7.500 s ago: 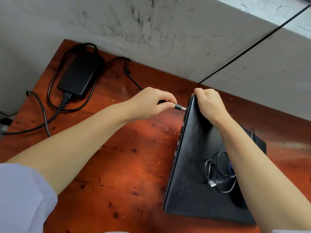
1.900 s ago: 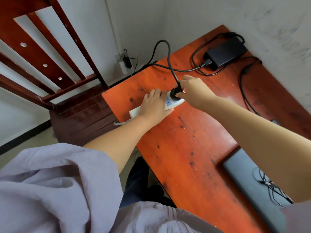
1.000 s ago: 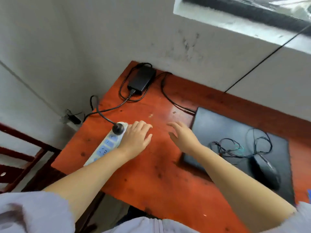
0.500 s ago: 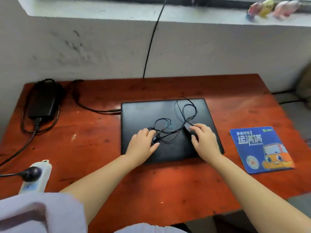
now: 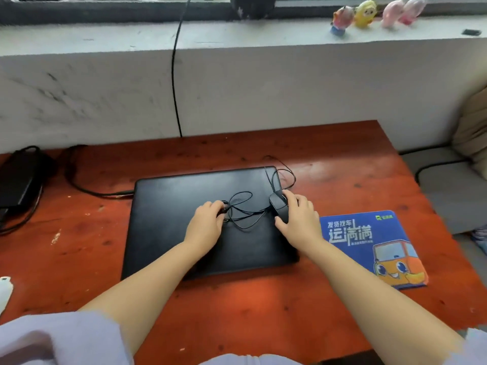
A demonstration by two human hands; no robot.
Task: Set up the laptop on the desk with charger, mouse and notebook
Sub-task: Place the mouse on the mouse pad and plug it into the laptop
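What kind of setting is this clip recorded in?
Probably a home room, not an office: a worn red wooden desk pushed against a scuffed white wall under a window sill lined with small toy figurines, with a closed laptop and blue cartoon mouse pad.

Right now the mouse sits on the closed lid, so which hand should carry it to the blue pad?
Right hand: it already holds the mouse, and the blue pad lies just beside it.

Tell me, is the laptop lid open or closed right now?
Closed. The laptop lies flat on the desk, no screen or keyboard showing, with the mouse and its cable on the lid.
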